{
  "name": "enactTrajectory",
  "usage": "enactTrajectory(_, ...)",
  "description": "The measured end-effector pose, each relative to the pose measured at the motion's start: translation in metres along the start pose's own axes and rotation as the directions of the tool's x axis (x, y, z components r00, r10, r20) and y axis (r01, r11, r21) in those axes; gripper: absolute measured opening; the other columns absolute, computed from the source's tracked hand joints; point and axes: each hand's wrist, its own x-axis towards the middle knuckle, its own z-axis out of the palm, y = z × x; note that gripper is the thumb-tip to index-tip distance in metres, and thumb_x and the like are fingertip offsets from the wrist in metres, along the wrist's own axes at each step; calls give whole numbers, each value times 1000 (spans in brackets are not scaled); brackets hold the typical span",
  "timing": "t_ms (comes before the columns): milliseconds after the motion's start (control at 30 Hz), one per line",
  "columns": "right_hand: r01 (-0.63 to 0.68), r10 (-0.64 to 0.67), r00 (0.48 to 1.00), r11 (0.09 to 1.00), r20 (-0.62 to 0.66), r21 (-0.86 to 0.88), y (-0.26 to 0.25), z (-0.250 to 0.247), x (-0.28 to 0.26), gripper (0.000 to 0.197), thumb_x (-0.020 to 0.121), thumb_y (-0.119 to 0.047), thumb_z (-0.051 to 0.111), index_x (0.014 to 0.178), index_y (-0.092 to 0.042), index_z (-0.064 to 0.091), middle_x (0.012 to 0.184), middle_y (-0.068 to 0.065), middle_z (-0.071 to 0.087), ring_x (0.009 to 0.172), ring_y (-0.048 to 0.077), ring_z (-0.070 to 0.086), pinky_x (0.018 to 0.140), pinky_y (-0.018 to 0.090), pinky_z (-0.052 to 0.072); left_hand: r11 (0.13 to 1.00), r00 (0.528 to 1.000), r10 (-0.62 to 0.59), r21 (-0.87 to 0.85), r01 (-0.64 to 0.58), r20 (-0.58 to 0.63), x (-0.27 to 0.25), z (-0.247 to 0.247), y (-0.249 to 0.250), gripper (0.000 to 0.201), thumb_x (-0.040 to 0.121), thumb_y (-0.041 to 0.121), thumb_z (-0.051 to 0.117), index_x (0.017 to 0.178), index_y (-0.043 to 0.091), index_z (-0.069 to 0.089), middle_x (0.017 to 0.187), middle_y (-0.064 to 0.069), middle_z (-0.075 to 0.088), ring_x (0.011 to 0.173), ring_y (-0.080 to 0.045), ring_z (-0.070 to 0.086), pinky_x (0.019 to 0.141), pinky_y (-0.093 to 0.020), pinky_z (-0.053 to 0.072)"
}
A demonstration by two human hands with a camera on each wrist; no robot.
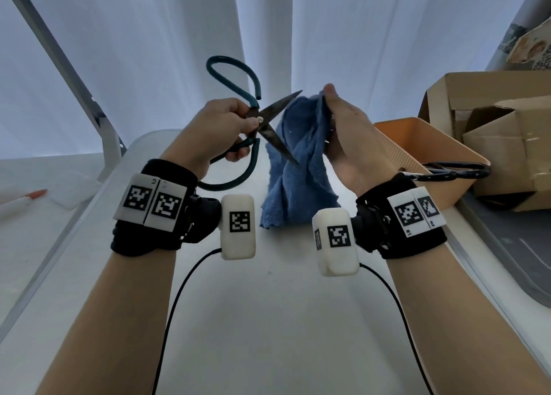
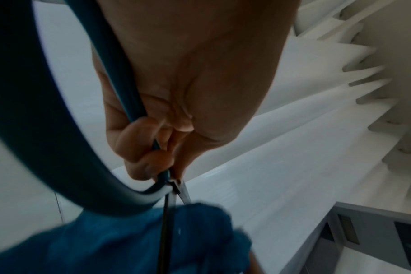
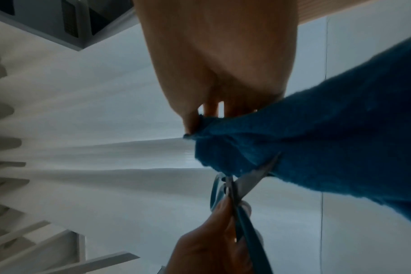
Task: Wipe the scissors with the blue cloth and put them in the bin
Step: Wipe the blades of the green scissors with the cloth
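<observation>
My left hand (image 1: 229, 126) grips a pair of scissors (image 1: 269, 126) near the pivot, up above the white table (image 1: 268, 305). Their dark blades are spread apart and their teal loop handles (image 1: 235, 69) stick up and down. My right hand (image 1: 343, 126) holds a blue cloth (image 1: 298, 174) bunched against the blades; its lower end hangs to the table. In the left wrist view my fingers (image 2: 139, 148) curl round the teal handle (image 2: 47, 139) above the cloth (image 2: 129, 241). In the right wrist view the cloth (image 3: 317, 139) wraps one blade (image 3: 258, 176).
An orange bin (image 1: 417, 144) stands right of my right hand, with another dark pair of scissors (image 1: 453, 171) lying over its near rim. Cardboard boxes (image 1: 492, 126) sit behind it. A marker pen (image 1: 24, 199) lies at the far left. White curtains hang behind.
</observation>
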Motion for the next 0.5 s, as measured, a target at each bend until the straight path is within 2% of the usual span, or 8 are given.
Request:
enactTrajectory(67, -64, 67, 994, 997, 85, -44, 0, 7, -2, 52, 103, -43, 46, 124, 1, 63, 124, 20, 66, 119, 30, 63, 101, 37, 52, 1000, 1000, 5, 5, -5, -5, 0, 3, 0, 5, 99, 8, 55, 98, 8, 60, 85, -8, 56, 45, -12, 50, 43, -21, 36)
enactTrajectory(100, -74, 83, 989, 994, 121, -76, 1, 8, -3, 58, 102, -47, 44, 123, 4, 63, 120, 22, 67, 119, 31, 63, 100, 38, 53, 1000, 1000, 11, 8, -11, -8, 1, 4, 0, 4, 99, 8, 55, 98, 8, 59, 85, -9, 56, 43, -12, 49, 43, -22, 36)
enactTrajectory(167, -47, 74, 980, 988, 186, -147, 3, 9, -8, 49, 101, -43, 50, 102, 1, 71, 94, 11, 72, 94, 21, 70, 78, 28, 58, 1000, 1000, 23, 9, -23, -2, 2, 7, 0, 4, 99, 8, 55, 101, 7, 59, 86, -10, 56, 42, -13, 48, 43, -23, 35)
enactTrajectory(233, -16, 64, 969, 981, 237, -196, 7, 7, -11, 23, 97, -26, 62, 89, -4, 66, 84, 9, 66, 76, 15, 65, 65, 22, 55, 999, 999, 32, 9, -32, 2, 2, 8, 1, 5, 99, 9, 55, 101, 7, 59, 85, -11, 55, 43, -13, 48, 42, -22, 35)
enactTrajectory(300, -2, 54, 967, 979, 249, -203, 11, 5, -10, 12, 89, -13, 71, 86, -8, 60, 89, 15, 63, 81, 21, 63, 75, 31, 58, 999, 999, 33, 12, -33, 9, 1, 11, 1, 8, 99, 10, 56, 104, 5, 60, 86, -11, 56, 45, -14, 48, 42, -22, 35)
enactTrajectory(367, -7, 57, 970, 978, 235, -210, 14, 4, -8, 19, 84, -10, 77, 82, -12, 57, 98, 21, 66, 90, 30, 66, 89, 43, 56, 999, 999, 34, 24, -35, 22, 1, 15, 1, 13, 99, 11, 55, 109, 2, 59, 87, -11, 58, 46, -14, 48, 43, -22, 36)
enactTrajectory(433, -2, 46, 973, 982, 226, -190, 16, 4, -8, 25, 83, -6, 77, 80, -12, 53, 102, 25, 68, 90, 32, 68, 87, 44, 57, 999, 999, 36, 37, -37, 33, 1, 19, 2, 16, 100, 11, 54, 112, 2, 59, 87, -10, 58, 46, -13, 48, 43, -22, 38)
enactTrajectory(500, 2, 34, 972, 988, 234, -154, 16, 4, -7, 30, 83, -2, 76, 77, -13, 48, 101, 26, 66, 87, 31, 68, 79, 39, 59, 999, 999, 36, 35, -37, 35, 1, 21, 2, 16, 100, 10, 54, 113, 1, 59, 86, -9, 57, 45, -12, 48, 42, -22, 38)
